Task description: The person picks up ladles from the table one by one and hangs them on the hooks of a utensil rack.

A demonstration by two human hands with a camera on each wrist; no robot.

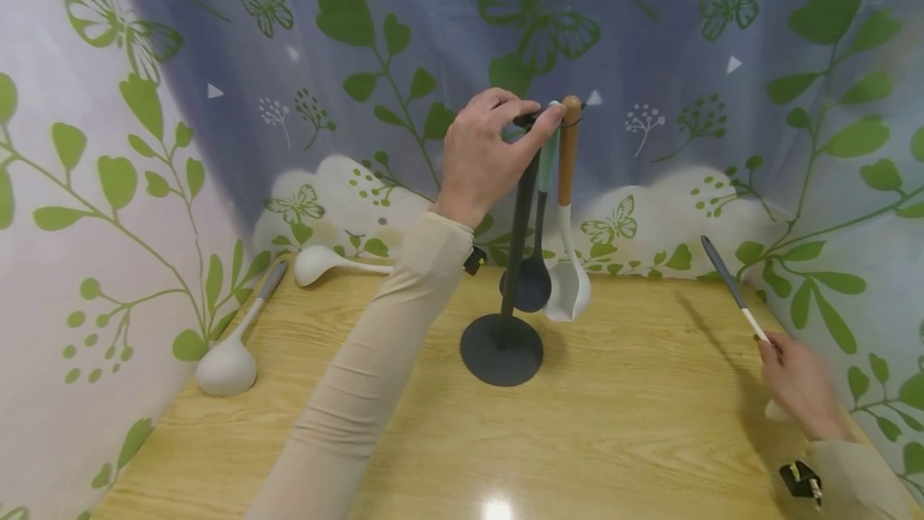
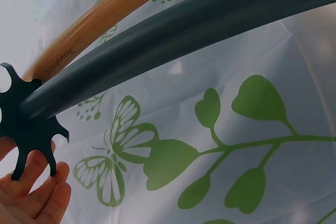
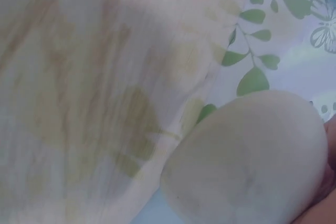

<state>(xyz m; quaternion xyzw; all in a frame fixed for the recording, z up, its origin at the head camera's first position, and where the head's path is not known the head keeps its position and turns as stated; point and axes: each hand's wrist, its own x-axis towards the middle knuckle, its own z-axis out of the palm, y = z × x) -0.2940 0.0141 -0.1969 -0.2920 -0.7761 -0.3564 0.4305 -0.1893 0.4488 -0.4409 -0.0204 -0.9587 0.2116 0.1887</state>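
Note:
At its hooked top, my left hand [image 1: 482, 152] grips the dark utensil stand [image 1: 514, 263], fingers around the hook disc [image 2: 32, 111]. From that top hang a dark ladle [image 1: 530, 283] with a green handle and a white ladle [image 1: 569, 291] with a wooden handle, both right of the pole. Over at the right side of the table, my right hand [image 1: 803, 383] holds a white spoon [image 3: 247, 166] by its shaft, the grey handle end pointing up and away. The spoon's rounded bowl shows in the right wrist view; the hand mostly hides it in the head view.
A white ladle [image 1: 227, 363] with a grey handle lies at the table's left edge. Behind it, another white utensil [image 1: 315, 265] with a rounded head lies partly behind my left sleeve. Leaf-patterned curtains [image 1: 404, 22] enclose the wooden table [image 1: 613, 424] at the back and sides.

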